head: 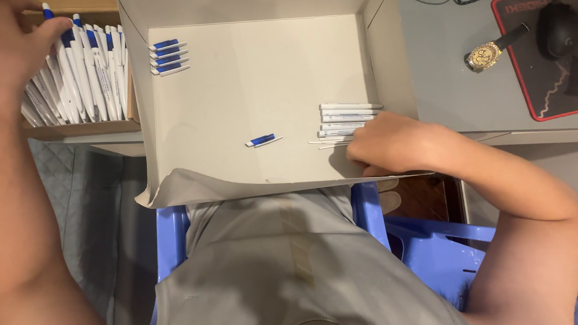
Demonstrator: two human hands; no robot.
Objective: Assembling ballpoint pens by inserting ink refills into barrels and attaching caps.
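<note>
My left hand point(8, 45) reaches into a brown cardboard box point(79, 129) at the upper left, fingers closed around a white-and-blue pen point(47, 10) among several upright pens point(84, 74). My right hand point(389, 142) rests inside a wide grey cardboard tray point(253, 86), its fingers on the ends of a row of white pen barrels point(347, 118). A single blue pen cap piece point(263, 141) lies near the tray's middle. Several blue cap pieces point(169, 56) are lined up at the tray's upper left.
A grey desk point(448, 77) to the right carries a gold wristwatch point(489, 53), a black mouse point(559, 27) on a red-edged pad point(546, 99) and cables. Blue plastic chairs point(436, 253) stand below, under my grey shirt.
</note>
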